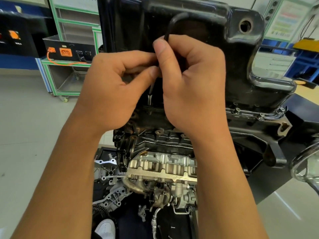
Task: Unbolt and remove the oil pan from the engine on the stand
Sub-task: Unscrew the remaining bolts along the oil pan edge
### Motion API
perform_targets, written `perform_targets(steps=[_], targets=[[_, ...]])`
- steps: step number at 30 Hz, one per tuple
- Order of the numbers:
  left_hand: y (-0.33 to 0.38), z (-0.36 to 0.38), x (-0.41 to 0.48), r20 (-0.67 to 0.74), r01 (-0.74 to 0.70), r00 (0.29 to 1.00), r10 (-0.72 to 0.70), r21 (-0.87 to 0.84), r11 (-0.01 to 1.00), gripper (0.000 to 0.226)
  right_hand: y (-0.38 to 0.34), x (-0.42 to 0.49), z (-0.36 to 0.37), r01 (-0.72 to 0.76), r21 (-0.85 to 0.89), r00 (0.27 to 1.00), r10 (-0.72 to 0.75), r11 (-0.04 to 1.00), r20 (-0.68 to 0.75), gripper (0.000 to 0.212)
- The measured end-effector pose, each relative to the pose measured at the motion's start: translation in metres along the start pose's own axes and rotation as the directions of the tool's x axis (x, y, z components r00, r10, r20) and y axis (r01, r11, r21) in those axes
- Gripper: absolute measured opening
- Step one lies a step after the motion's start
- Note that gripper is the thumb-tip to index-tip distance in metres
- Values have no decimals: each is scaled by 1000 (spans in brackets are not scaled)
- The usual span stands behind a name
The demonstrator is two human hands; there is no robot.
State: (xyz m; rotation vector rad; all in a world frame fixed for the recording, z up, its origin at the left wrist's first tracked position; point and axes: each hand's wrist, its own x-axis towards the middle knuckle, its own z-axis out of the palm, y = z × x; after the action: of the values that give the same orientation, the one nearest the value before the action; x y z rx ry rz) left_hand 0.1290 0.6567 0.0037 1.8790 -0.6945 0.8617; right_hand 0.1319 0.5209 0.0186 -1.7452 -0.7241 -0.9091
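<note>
Both your hands are closed on one black hex key (pixel 167 34): your left hand (pixel 117 87) pinches its shaft between thumb and forefinger, and your right hand (pixel 189 87) has its thumb and curled fingers wrapped round the shaft just above that pinch, the two hands touching at the fingertips. The key's bent top curves up and to the right above your right thumb. Below your left fingertips the shaft runs down to a silver tip (pixel 149 99) that stands at the flange; whether it is seated in a bolt head cannot be told. The oil pan (pixel 198 18) rises directly behind and above both hands, its black wall filling the space beyond your knuckles, with a round drain hole (pixel 246 25) up and to the right of your right hand. Two flange bolts (pixel 237 110) sit in the pan's rim just right of your right wrist. The engine (pixel 164 138) lies beneath your hands, between your forearms.
</note>
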Motion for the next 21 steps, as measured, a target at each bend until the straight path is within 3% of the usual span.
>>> perform_targets(steps=[5,10,16,21], targets=[[3,-2,1,-78,-47,996,49,28,998,21,-3,1,-2,-14,-51,995,19,999,102,26],[4,5,1,-192,-23,981,32,51,998,9,-1,0,1,-3,25,999,4,1000,-39,19],[4,-2,0,22,-22,999,23,-40,999,22,-3,2,-2,-10,-27,996,13,1000,92,26],[4,-1,0,-86,-18,996,20,23,1000,16,-5,1,-1,-18,-50,998,21,999,62,21]])
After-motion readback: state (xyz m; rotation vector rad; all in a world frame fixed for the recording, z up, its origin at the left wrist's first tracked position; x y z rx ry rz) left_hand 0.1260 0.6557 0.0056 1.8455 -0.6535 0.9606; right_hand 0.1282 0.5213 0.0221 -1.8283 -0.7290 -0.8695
